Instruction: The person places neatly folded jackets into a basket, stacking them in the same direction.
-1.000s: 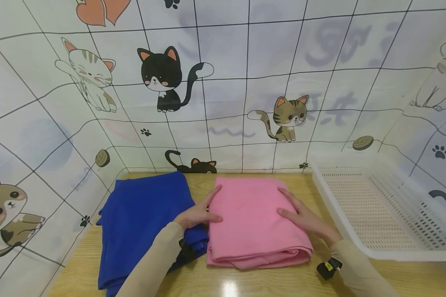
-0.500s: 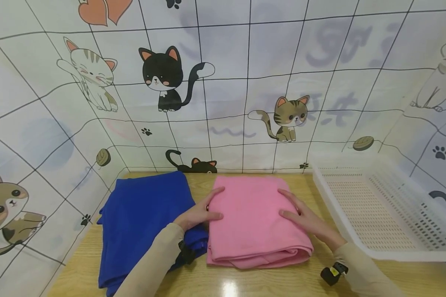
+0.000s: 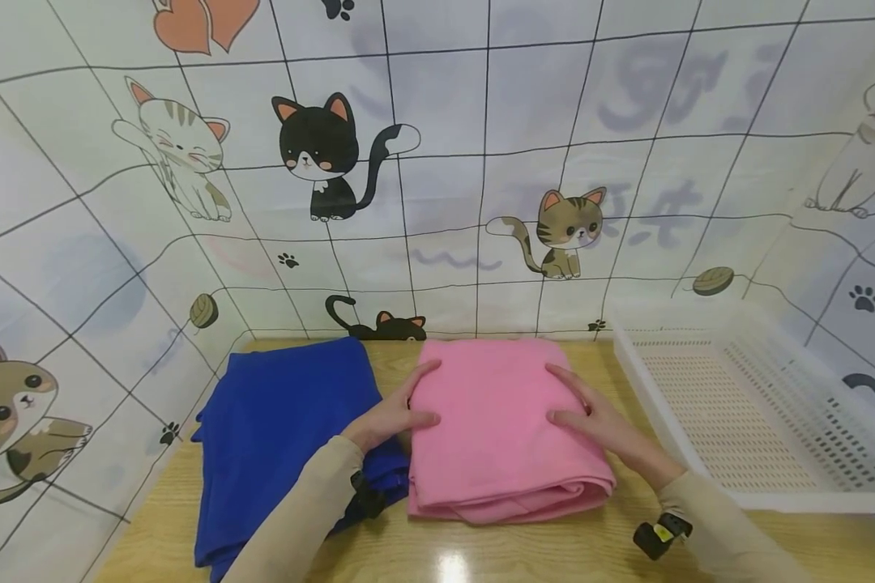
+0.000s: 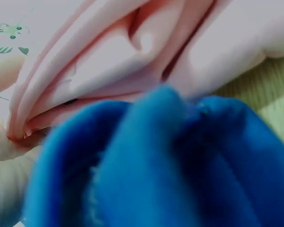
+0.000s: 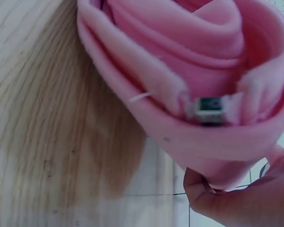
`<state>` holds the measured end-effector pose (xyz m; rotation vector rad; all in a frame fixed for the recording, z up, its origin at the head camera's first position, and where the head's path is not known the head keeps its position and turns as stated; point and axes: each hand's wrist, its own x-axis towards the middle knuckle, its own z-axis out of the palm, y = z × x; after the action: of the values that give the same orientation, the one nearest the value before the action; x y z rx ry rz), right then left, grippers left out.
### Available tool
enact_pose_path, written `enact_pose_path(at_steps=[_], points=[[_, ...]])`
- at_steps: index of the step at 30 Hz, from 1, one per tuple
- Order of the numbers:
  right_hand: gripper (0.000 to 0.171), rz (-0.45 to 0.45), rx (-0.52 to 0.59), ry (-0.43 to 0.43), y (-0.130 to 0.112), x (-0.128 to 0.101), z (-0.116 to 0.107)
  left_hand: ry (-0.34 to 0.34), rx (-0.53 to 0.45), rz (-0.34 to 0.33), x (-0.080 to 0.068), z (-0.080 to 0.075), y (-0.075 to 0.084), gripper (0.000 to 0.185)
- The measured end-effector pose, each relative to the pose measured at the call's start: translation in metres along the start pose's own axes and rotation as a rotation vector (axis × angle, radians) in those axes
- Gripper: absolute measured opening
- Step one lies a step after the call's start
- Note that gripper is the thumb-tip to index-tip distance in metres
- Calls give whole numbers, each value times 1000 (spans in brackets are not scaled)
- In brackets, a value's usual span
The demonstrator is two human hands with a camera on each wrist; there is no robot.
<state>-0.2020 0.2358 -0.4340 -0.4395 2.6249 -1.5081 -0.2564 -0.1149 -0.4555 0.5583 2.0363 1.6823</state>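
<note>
A folded pink towel (image 3: pixel 499 433) lies on the wooden desk (image 3: pixel 525 551), touching a blue towel (image 3: pixel 277 429) on its left; the left hand (image 3: pixel 394 414) rests flat on the pink towel's left edge, grip released; the right hand (image 3: pixel 601 421) lies flat on its right side, fingers straight; a white basket (image 3: pixel 758 413) sits to the right.

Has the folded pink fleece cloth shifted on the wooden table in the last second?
Barely, if at all: the folded pink fleece cloth still lies beside the blue cloth, both hands on it.
</note>
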Motion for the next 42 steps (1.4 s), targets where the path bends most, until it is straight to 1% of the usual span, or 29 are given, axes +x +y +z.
enact_pose_path(at_steps=[4,7,12,17,21,24,26,29,32,35,39,42], points=[[81,24,33,-1,-7,-2,-3,12,30,13,1,1,7,84],[83,37,41,8,-13,-6,-6,26,57,12,1,3,15,81],[84,49,52,21,-22,-11,-11,39,54,7,3,6,22,79],[85,49,49,21,-31,-11,-19,57,32,13,5,7,26,79],[84,47,44,11,-32,-11,-27,64,40,38,8,10,28,78],[83,45,72,-4,-31,-12,-31,57,38,60,9,12,29,78],[83,32,91,-11,-30,-13,-33,51,37,66,10,13,29,77],[82,38,119,-26,-30,-16,-37,44,28,70,11,16,29,77],[82,52,106,-32,-30,-18,-40,43,22,65,12,18,29,77],[82,69,62,-23,-31,-20,-45,45,21,68,14,22,32,77],[77,88,10,1,-29,-22,-52,47,22,65,17,27,35,76],[73,93,-8,14,-26,-24,-56,44,17,50,19,31,36,76]])
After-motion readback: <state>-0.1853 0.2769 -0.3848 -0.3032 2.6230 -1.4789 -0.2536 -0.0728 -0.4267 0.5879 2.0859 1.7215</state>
